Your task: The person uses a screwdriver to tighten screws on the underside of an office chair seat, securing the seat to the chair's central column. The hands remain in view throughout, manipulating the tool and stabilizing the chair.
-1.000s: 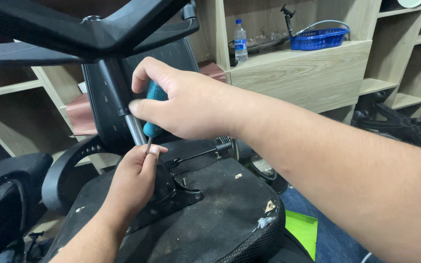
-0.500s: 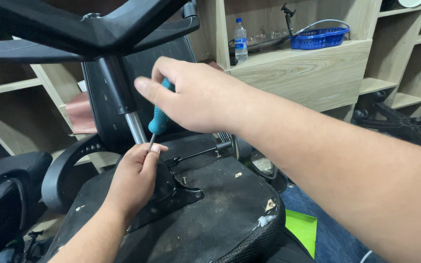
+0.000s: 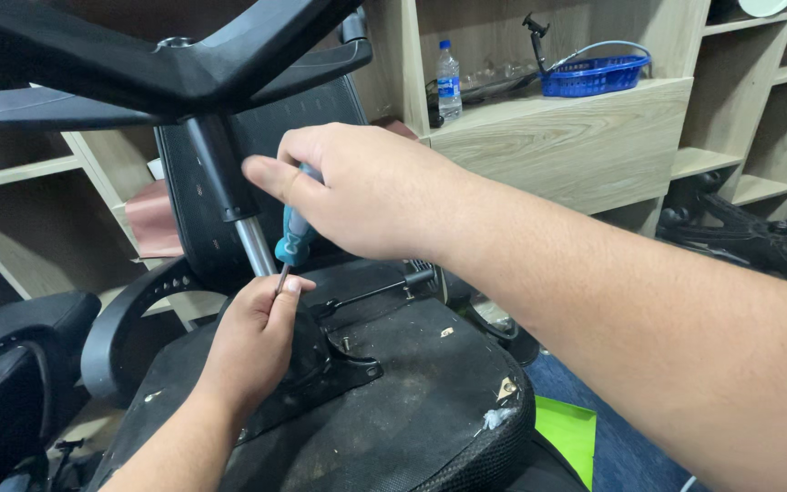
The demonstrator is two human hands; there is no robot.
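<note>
Screwdriver lower now, tip hidden behind left hand, handle inside right hand.

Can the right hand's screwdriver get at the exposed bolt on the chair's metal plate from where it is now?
Probably yes: the bolt stands uncovered just right of the left hand, and the screwdriver in the right hand is close above it.

upturned chair seat: gas cylinder rises at its far left; bottle and basket shelved behind it.
</note>
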